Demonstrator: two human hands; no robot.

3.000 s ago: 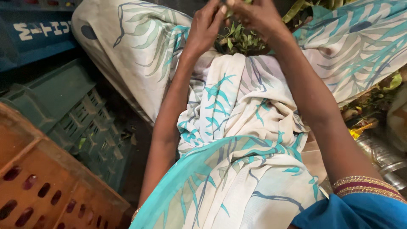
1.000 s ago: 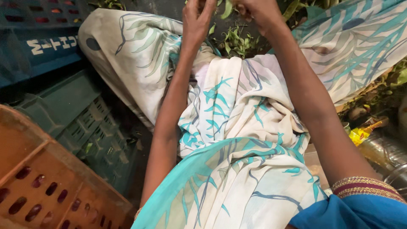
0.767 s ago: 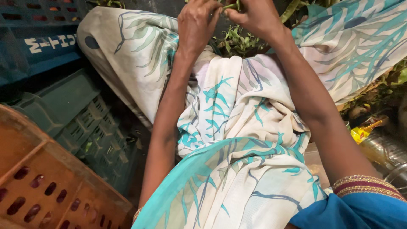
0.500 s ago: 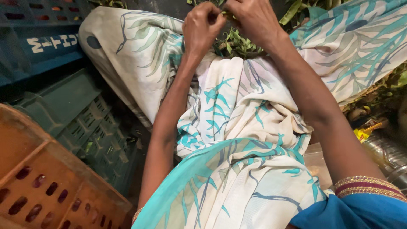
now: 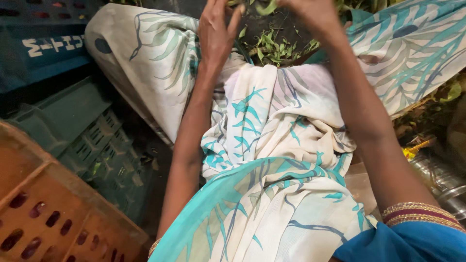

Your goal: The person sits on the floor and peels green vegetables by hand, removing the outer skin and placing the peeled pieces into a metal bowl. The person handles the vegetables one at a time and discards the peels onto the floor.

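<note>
Both hands are up at the top edge of the view, working over a heap of green leafy sprigs [image 5: 272,46] that lies on the dark ground between the knees. The left hand [image 5: 217,30] has its fingers [image 5: 235,19] loosely curled, thumb raised, a little apart from the other hand; whether it grips a sprig I cannot tell. The right hand [image 5: 310,12] is half cut off by the frame, bent over a single green leaf [image 5: 266,7] at its fingertips, and its grasp cannot be made out either.

Room is tight. The white and teal leaf-print sari [image 5: 272,160] fills the middle and drapes over both knees, hemming the sprigs in on 3 sides. To the left, a green plastic crate [image 5: 92,140] and an orange perforated crate [image 5: 48,208] crowd close to the left forearm, with a blue crate [image 5: 39,48] behind. On the right, a steel vessel [image 5: 439,177] sits just beside the right arm, whose blue sleeve [image 5: 407,242] has a gold-trimmed cuff.
</note>
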